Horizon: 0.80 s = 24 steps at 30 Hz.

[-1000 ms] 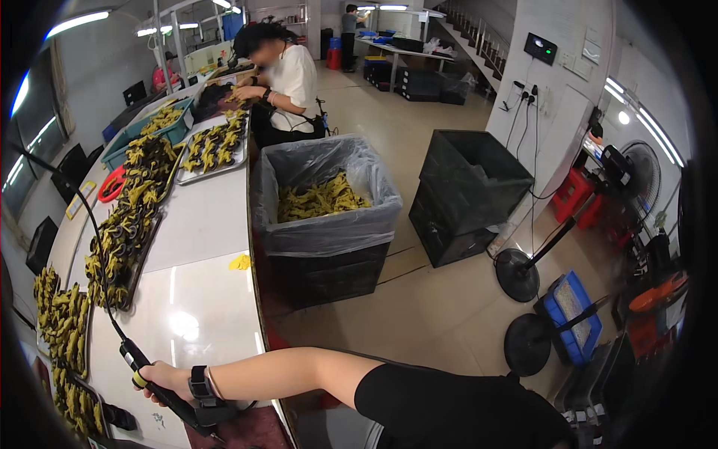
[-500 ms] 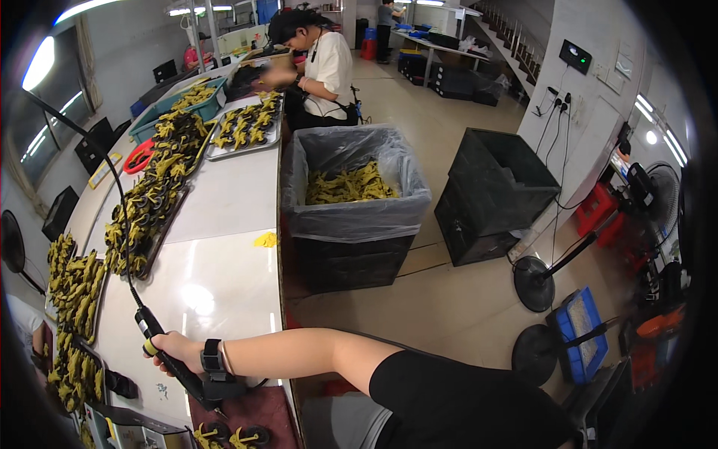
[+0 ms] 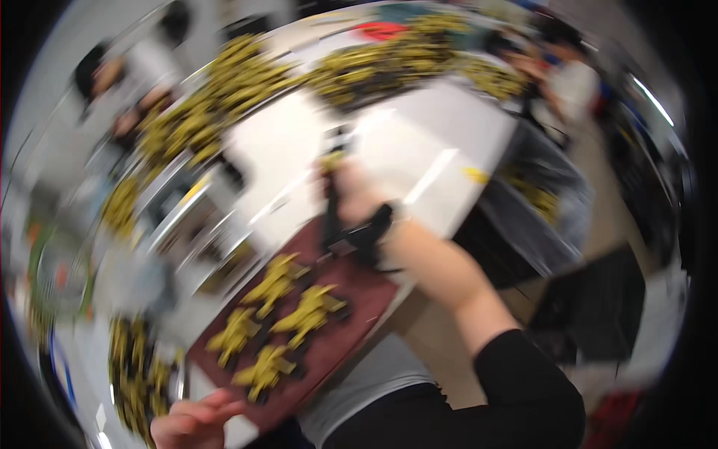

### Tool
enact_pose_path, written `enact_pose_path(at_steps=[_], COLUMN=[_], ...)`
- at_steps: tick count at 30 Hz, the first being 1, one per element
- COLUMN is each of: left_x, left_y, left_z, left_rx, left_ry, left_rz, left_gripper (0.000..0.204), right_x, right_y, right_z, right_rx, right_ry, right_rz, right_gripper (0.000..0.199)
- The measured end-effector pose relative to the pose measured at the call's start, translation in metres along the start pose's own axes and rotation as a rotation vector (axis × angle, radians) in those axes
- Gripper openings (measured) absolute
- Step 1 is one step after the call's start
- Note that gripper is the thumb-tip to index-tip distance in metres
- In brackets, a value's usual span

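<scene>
My right hand [image 3: 353, 191] is wrapped around a black electric screwdriver [image 3: 331, 198], its tip pointing down over the near part of the table. A black strap circles my right wrist. Below it, several yellow toy pieces with black wheels [image 3: 307, 314] lie grouped on a dark red mat [image 3: 359, 299]. At the mat's lower left edge is my left hand [image 3: 196, 420], fingers stretched toward the closest yellow piece [image 3: 263, 370] and nothing visible in them. Motion blurs the whole view, so fine detail is lost.
Heaps of yellow pieces [image 3: 374, 63] line the table's far side. Metal box-like equipment [image 3: 191, 198] stands left of the mat. A plastic-lined bin [image 3: 538, 202] is beyond the table's right edge. Co-workers sit at the far left [image 3: 146, 71] and far right [image 3: 576, 86].
My view has swung left and down, bringing the mat with its yellow pieces fully into sight. My left hand has come into view. The screwdriver stays in my right hand.
</scene>
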State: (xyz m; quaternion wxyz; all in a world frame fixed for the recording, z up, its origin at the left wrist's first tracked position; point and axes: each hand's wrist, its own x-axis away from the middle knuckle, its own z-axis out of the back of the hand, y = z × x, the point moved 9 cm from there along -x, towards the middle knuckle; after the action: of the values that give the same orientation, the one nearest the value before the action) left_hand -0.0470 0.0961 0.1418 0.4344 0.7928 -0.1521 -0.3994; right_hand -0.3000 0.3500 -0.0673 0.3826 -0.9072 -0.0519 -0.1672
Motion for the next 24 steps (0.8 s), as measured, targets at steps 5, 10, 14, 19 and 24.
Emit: enact_pose_path(at_steps=[5,10,14,19,24], left_x=[-0.039,0.010,0.025,0.023,0.029], left_y=[0.034,0.021,-0.002,-0.014,-0.024], left_z=[-0.063,-0.026,-0.019,-0.024,-0.030], left_rx=[-0.032,-0.263,-0.345,-0.368,-0.419], left_ry=[0.209,0.380,0.364,0.301,0.265], left_rz=[-0.308,-0.115,0.022,0.085,0.141], left_gripper=[0.077,0.074,0.072,0.070,0.068], right_x=[0.011,-0.009,0.007,0.009,0.005], right_y=[-0.035,0.010,0.008,-0.007,-0.001], right_z=[0.003,-0.012,-0.018,-0.013,-0.010], right_rx=[-0.002,0.008,0.022,0.008,-0.005], right_ry=[-0.186,-0.159,-0.190,-0.196,-0.210], right_rz=[0.075,-0.006,-0.042,-0.041,-0.002], right_gripper=[0.012,0.019,0.017,0.015,0.017])
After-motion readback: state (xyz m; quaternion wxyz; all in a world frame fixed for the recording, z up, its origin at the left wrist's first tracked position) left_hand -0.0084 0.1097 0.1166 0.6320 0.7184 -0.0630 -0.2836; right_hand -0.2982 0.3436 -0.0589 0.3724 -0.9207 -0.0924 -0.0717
